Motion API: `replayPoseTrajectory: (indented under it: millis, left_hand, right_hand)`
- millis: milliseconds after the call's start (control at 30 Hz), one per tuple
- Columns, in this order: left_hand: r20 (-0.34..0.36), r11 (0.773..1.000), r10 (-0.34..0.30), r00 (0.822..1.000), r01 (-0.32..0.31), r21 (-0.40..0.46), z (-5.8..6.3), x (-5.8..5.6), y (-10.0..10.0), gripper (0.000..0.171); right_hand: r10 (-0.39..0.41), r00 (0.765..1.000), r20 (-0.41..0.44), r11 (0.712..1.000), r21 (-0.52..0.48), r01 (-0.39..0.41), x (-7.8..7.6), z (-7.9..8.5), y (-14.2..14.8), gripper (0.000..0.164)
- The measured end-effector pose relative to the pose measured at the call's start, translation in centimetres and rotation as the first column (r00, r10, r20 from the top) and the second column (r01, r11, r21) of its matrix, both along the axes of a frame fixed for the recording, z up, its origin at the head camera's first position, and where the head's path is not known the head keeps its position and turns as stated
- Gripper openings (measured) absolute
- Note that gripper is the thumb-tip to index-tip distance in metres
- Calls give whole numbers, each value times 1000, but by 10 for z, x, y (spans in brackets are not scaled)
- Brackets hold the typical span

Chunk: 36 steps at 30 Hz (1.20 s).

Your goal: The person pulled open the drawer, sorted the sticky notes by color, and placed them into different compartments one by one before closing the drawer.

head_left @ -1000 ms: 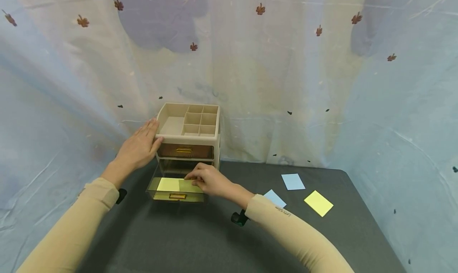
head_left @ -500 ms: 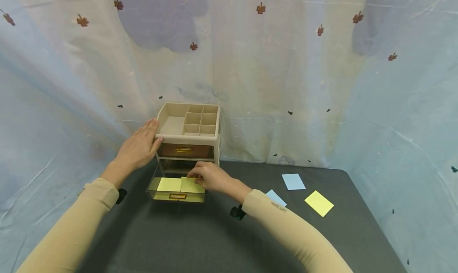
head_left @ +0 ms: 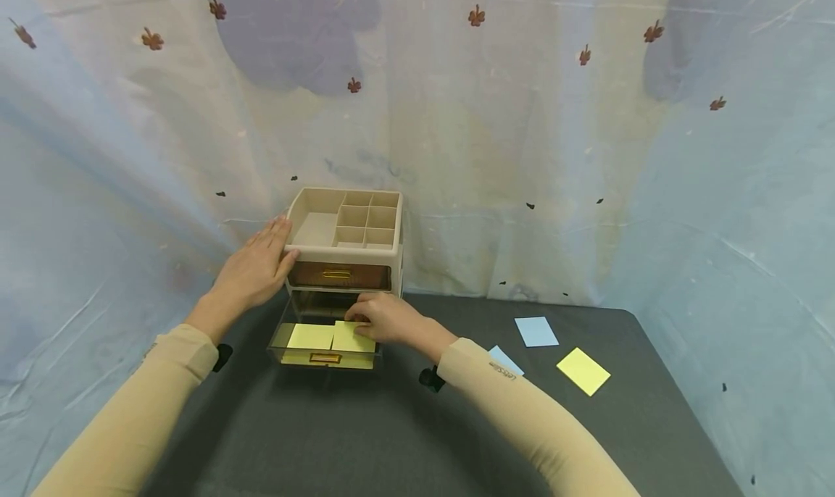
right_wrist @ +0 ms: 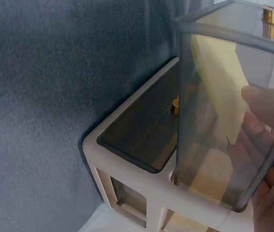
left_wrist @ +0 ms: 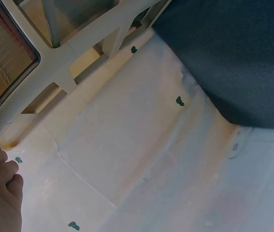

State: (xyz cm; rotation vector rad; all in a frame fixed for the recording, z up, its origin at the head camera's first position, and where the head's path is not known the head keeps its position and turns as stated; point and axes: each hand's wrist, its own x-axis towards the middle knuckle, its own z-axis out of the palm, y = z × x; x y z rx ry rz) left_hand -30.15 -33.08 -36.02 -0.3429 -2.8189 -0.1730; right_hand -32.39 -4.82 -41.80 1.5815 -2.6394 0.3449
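Note:
A cream desktop organizer [head_left: 342, 252] stands at the back of the table, its middle clear drawer [head_left: 282, 337] pulled out. Inside that drawer, one yellow sticky note pad [head_left: 309, 335] lies on the left. Beside it sits a second yellow sticky note pad [head_left: 352, 337], which my right hand [head_left: 394, 319] pinches at its right edge. Through the drawer's clear side, the right wrist view shows thumb and fingers at this tilted pad [right_wrist: 221, 77]. My left hand [head_left: 254, 265] rests with straight fingers against the organizer's upper left side, thumb near the front edge.
Two light blue sticky notes [head_left: 536, 331] and a yellow sticky note pad [head_left: 583, 371] lie on the dark table [head_left: 313, 439] to the right. The sleeve partly covers the nearer blue note. Behind the table hangs a patterned curtain [head_left: 450, 135].
My right hand has shifted slightly right and up with the pinched pad, which now lies more squarely beside the left one. The left hand stays in place.

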Motion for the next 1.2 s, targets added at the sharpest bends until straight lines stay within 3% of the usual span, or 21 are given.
replayPoseTrajectory:
  millis: [300,633,933,1200]
  left_hand:
    - [1,1000,2,1000,-2,-3,0,0,1,73]
    - [4,1000,7,1000,-7,-1,0,0,1,74]
    - [11,1000,4,1000,-4,0,0,0,1,73]
    - [15,1000,7,1000,-7,2,0,0,0,74]
  right_hand:
    - [-23,1000,-13,990,140,25,-3,3,-4,30]
    - [-12,996,-93,953,302,39,-4,-2,-9,34]
    - [-4,996,-88,961,275,28,1,-1,-7,35]
    - [4,986,-165,992,124,16,10,1,0,29]
